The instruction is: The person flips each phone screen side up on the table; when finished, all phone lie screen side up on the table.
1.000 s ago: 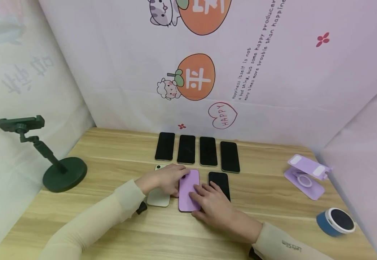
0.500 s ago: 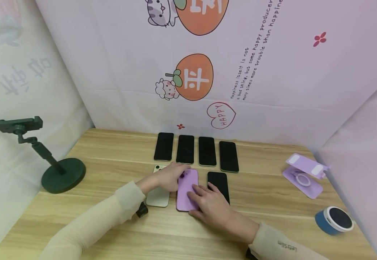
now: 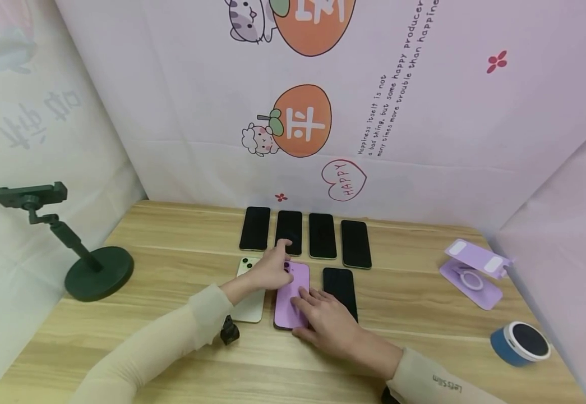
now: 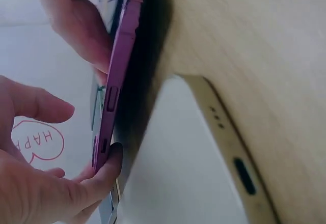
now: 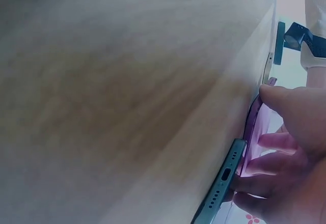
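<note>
Purple phone is camera side up on the counter, sitting between a pale phone on its left and a black phone on its right, with a row of four black phones behind it. Right-hand grip is only partly closed, fingertips across the back and thumb at the bottom edge, so it's got hold of the lower right side. Left-hand grip is pretty loose at the camera end, thumb well apart, just one finger touching the edge.
</note>
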Motion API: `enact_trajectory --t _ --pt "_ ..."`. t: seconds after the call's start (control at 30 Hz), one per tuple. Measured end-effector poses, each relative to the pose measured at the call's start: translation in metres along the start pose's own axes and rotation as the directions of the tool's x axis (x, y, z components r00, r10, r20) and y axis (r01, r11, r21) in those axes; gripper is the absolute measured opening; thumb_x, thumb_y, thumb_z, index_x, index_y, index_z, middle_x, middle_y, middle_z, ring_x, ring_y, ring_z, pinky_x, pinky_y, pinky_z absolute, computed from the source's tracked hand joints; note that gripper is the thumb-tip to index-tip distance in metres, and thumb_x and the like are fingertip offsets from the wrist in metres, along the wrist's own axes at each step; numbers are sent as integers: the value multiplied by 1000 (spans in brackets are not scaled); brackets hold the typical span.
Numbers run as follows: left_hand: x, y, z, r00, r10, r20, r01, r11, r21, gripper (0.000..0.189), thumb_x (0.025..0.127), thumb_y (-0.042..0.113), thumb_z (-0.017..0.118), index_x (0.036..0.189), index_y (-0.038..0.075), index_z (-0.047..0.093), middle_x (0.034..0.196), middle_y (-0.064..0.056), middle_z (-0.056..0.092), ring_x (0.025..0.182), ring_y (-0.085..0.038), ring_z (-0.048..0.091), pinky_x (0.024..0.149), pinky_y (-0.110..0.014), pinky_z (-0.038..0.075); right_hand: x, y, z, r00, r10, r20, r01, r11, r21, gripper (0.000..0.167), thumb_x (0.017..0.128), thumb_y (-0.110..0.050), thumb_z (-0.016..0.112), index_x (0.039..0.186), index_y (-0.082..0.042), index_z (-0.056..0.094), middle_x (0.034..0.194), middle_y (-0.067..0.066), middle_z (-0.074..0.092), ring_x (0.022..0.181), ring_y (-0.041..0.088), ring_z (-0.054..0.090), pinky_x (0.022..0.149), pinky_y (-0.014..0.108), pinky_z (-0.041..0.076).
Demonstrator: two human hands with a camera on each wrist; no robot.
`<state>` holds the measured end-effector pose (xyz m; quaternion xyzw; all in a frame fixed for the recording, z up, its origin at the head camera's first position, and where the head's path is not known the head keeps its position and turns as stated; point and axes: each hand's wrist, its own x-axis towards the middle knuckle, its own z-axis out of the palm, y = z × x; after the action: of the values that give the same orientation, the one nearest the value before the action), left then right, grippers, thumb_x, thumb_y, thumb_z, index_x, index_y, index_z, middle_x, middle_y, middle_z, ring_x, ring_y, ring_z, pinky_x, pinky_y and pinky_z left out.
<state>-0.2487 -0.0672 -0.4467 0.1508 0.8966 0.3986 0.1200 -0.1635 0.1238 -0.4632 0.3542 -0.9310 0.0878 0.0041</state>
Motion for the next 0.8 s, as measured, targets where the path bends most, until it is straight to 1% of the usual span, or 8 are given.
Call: enact_trajectory --t 0.1,0.2,0.3,0.4,0.53,0.6,0.67,0.8 --pt "-1 1 -3 999 -25 -34 23 998 -66 73 84 -3 66 151 -1 38 135 -23 64 124 -37 63 102 -49 55 0 1 -1 1000 7 10 -7 999 47 59 94 -41 75 139 -5 63 147 25 60 135 42 62 112 56 50" --pt "-1 1 -7 996 -51 -75 42 992 -116 62 82 -10 62 142 -1 50 134 -24 62 119 -34 67 97 -44 57 -1 1 -2 1000 12 11 -13 997 72 60 94 -40 75 140 -4 62 148 25 60 136 41 61 113 56 49" --pt "0 0 -10 991 -83 -102 66 985 -161 57 79 -14 64 134 -1 59 133 -25 61 115 -31 69 91 -38 59 -1 2 -3 1000 12 2 -13 996 86 61 95 -39 75 142 -3 60 148 24 60 136 38 61 113 55 50" --pt "2 1 -12 987 -123 -105 102 977 -188 54 79 -11 71 132 1 63 128 -22 65 109 -29 70 85 -34 60 -1 2 -4 1000 10 -5 -10 995 95 62 95 -38 75 143 -2 58 148 23 60 137 35 62 112 55 50" --pt "3 1 -13 980 -172 -99 150 968 -201 45 80 -3 79 125 2 70 112 -16 74 99 -23 69 80 -31 59 0 1 -6 1000 13 2 -13 995 99 64 95 -38 75 145 -1 57 148 24 60 137 35 62 112 55 50" --pt "4 1 -12 976 -191 -101 167 965 -204 40 80 0 81 119 2 73 104 -14 77 94 -20 69 79 -29 58 0 0 -7 1000 18 8 -18 995 100 65 95 -37 75 145 -1 56 149 24 60 137 34 62 113 54 49" --pt "4 0 -12 975 -189 -113 168 970 -178 36 79 3 83 115 2 76 98 -12 78 90 -17 68 77 -27 57 0 -1 -7 1000 23 14 -25 995 100 65 95 -37 75 146 -1 56 149 23 59 138 34 61 115 54 48" --pt "4 2 -14 980 -140 -143 134 990 -54 34 79 6 85 112 2 77 93 -10 78 85 -16 66 73 -26 55 2 -2 -8 999 35 20 -37 994 104 65 96 -38 74 146 -1 55 150 22 59 138 33 61 116 53 47"
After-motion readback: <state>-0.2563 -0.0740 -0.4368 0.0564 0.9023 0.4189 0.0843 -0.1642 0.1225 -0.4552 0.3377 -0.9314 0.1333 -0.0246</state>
